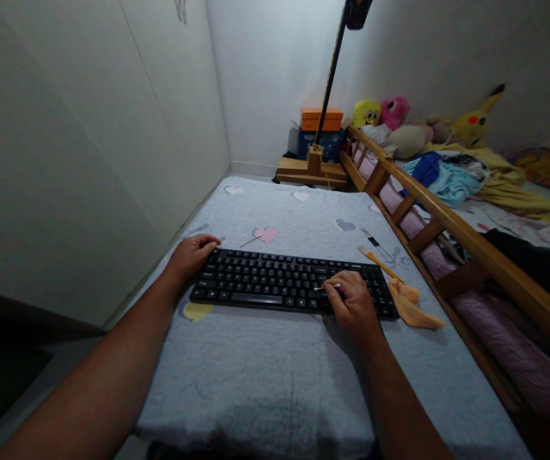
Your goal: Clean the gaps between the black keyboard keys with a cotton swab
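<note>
- Left forearm (pixel 102 358) and right forearm (pixel 399 390) reach in over a grey heart-print cover (pixel 255 377).
- Right hand (pixel 354 297): thumb and fingers pinched on a cotton swab (pixel 317 289), one end at the keys right of centre.
- Black keyboard (pixel 255 299) lies flat on the cover, crosswise between both hands.
- Step in hand, my read: swabbing around the keys.
- Next move probably calls for a light pinch, tip worked into the gaps, board held steady.
- Orange rag (pixel 411 306) sits just beside the keyboard's right end.
- Left hand (pixel 193 255) touches the far left corner, fingers together; can't tell if they clamp it or just rest.
- Yellow-handled brush (pixel 384 264): far right, near the rag.
- Second swab (pixel 250 241) lies beyond the keyboard, left of centre.
- Wooden stand (pixel 312 169): farther off, past the cover.
</note>
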Tool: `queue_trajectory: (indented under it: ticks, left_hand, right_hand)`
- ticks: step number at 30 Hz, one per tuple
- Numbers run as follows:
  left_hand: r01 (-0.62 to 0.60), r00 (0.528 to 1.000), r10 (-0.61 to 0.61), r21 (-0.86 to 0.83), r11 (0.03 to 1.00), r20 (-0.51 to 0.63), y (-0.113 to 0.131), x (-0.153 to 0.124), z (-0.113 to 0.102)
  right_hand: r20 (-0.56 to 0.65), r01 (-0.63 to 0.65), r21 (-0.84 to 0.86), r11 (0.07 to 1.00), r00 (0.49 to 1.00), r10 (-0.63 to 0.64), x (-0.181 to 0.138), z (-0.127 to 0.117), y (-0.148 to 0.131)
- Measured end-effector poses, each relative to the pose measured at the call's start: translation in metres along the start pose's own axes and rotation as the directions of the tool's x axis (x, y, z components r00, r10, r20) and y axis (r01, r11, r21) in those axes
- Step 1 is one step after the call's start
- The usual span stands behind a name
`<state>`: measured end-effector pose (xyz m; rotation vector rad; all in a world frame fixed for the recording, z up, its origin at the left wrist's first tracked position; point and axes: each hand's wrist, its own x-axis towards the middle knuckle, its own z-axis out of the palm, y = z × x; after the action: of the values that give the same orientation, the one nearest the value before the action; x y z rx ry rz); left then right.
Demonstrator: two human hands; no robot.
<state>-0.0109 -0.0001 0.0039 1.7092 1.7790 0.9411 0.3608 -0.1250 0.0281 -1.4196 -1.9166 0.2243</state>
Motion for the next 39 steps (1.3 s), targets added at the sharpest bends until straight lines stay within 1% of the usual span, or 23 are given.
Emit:
queue_trajectory:
  ticks: [4,7,13,22,27,30,33,39]
  left_hand:
    - [0.002,1.0,-0.002,0.004,1.0,0.0,0.0018,-0.0005,0.0]
    - [0.011,1.0,-0.011,-0.011,1.0,-0.01,0.0018,-0.001,0.0008]
    - [0.021,1.0,-0.021,-0.027,0.999,0.0,0.0003,-0.001,0.0008]
    - [0.03,0.999,-0.03,-0.002,1.0,0.011,-0.0001,-0.0007,0.0008]
    - [0.015,1.0,-0.015,0.004,1.0,0.008,-0.0008,0.0008,0.0001]
    - [0.014,1.0,-0.014,0.008,1.0,0.01,-0.0007,0.0004,-0.0002]
    - [0.009,1.0,-0.009,0.011,1.0,0.007,-0.0001,-0.0003,-0.0004]
    - [-0.004,1.0,0.004,0.029,1.0,0.007,-0.0001,0.0005,-0.0004]
  right_hand:
    - [0.035,0.015,-0.01,1.0,0.999,-0.015,0.0003,0.0035,0.0024]
    - [0.036,0.007,-0.018,1.0,0.999,-0.006,0.0007,0.0061,0.0018]
    - [0.0,-0.018,-0.032,0.999,1.0,0.018,0.0005,0.003,0.0033]
    - [-0.073,-0.075,-0.063,0.995,0.995,0.07,-0.0006,-0.0018,0.0057]
    - [-0.093,-0.098,-0.1,0.99,0.992,0.089,-0.0021,-0.0024,0.0084]
    - [-0.105,-0.097,-0.119,0.988,0.991,0.085,-0.0023,-0.0022,0.0092]
    - [-0.084,-0.085,-0.123,0.989,0.994,0.075,-0.0018,-0.0017,0.0081]
    - [-0.053,-0.043,-0.079,0.996,0.998,0.039,-0.0006,0.0021,0.0035]
